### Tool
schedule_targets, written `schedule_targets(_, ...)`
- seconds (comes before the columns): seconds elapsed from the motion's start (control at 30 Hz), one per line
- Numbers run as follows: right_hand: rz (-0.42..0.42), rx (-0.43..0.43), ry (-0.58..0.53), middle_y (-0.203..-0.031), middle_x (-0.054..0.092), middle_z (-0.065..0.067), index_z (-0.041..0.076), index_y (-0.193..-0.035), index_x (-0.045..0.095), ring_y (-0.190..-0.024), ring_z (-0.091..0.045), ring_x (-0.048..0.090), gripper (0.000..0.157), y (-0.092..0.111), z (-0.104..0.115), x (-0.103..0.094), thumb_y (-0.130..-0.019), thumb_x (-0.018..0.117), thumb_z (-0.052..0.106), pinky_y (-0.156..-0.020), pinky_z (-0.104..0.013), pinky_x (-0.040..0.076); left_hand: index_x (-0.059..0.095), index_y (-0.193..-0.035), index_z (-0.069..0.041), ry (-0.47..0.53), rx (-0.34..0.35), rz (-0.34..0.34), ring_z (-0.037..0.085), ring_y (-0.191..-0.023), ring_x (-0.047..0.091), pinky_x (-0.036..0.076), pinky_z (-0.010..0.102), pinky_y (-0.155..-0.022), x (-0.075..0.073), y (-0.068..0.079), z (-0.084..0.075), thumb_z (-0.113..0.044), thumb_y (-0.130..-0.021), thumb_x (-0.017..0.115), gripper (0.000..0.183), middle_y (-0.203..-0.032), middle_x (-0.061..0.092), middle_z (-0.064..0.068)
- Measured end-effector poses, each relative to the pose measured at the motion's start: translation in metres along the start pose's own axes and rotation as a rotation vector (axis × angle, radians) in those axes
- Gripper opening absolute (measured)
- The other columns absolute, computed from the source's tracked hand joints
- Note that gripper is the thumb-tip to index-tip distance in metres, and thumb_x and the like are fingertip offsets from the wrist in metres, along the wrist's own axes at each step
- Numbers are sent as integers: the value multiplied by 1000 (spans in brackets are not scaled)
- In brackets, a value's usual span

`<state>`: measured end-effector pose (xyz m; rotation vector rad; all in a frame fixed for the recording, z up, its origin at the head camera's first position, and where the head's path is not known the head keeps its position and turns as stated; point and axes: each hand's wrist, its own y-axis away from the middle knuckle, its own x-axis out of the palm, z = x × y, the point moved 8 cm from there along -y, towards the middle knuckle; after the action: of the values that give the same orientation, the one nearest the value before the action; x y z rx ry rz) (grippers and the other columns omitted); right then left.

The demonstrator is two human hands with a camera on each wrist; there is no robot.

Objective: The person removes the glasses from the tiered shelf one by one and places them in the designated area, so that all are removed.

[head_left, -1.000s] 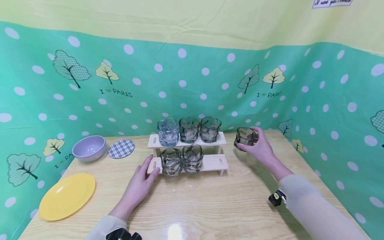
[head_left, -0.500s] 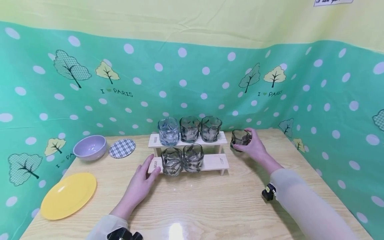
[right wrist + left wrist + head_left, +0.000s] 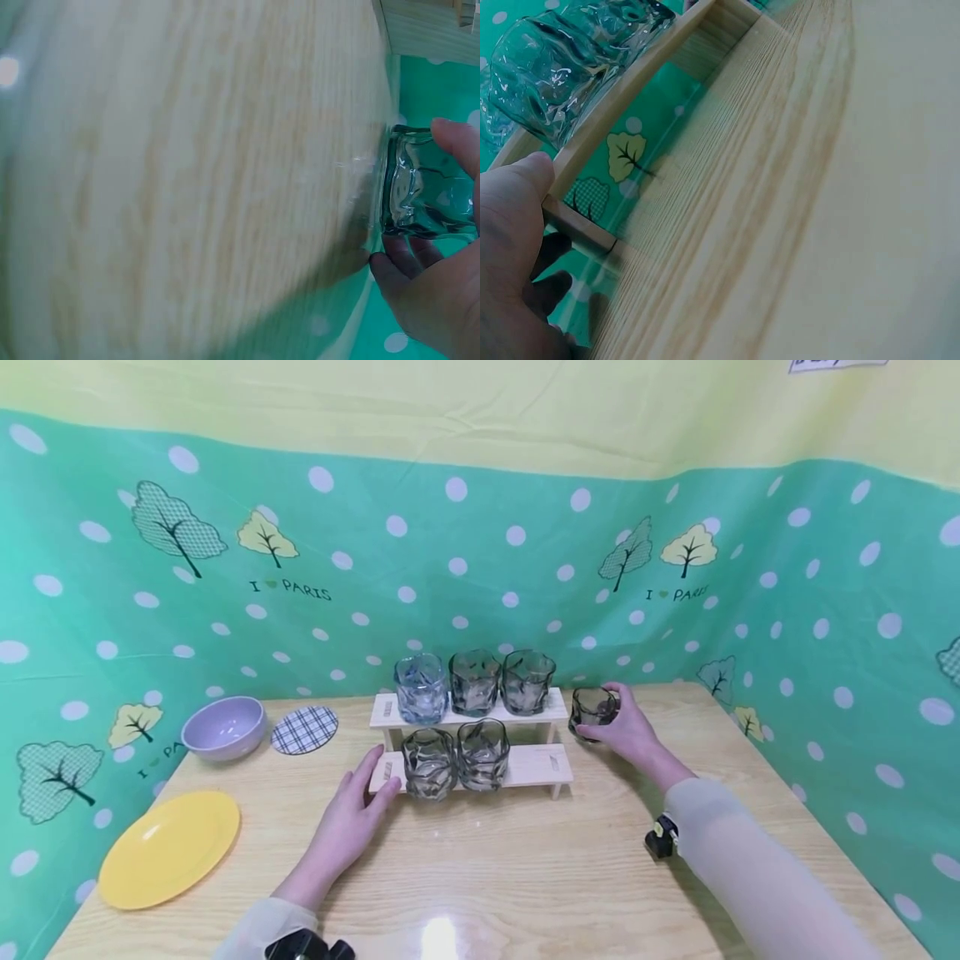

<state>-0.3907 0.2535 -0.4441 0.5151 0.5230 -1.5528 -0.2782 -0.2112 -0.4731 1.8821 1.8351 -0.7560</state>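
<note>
My right hand holds a dark, wavy drinking glass between thumb and fingers, right of a two-tier wooden stand. In the right wrist view the glass is upright with its base at or very near the table. My left hand holds the left end of the stand's lower tier, its thumb on the edge; the other fingers are partly hidden in the left wrist view. Two smoky glasses stand on the lower tier. On the upper tier are a bluish glass and two grey glasses.
A purple bowl and a checked round coaster lie at the back left of the wooden table. Nearer on the left is a yellow plate. Green patterned cloth hangs behind and along the sides.
My right hand has carried the glass left and slightly down, closer to the stand. The left hand and the glasses on the stand keep their places.
</note>
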Motion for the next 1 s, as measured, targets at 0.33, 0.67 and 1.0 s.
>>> schedule_targets(0.33, 18, -7, -16, -163, 40, -39, 12, -172, 19, -147, -61, 42, 111, 1, 1, 3, -91, 94, 25, -123, -73, 34, 28, -176, -16, 1, -3, -1, 61, -160, 18, 21, 79, -124, -2, 3, -2, -52, -115, 56, 77, -173, 35, 29)
schedule_targets(0.67, 41, -26, 6, -161, 42, -40, 14, -173, 17, -145, -62, 44, 114, 0, -1, 0, -91, 95, 30, -120, -77, 36, 27, -177, -19, 9, -10, 4, 60, -161, 15, 18, 79, -124, 1, 0, 0, -56, -114, 56, 78, -174, 33, 28)
schedule_targets(1.0, 67, -27, -32, -176, 20, -34, 24, -178, 8, -155, -63, 29, 127, 5, 0, -5, -88, 97, 30, -123, -81, 24, 27, -177, -20, -3, -7, 2, 60, -160, 16, 19, 79, -124, -1, 0, 1, -58, -114, 55, 78, -174, 33, 28)
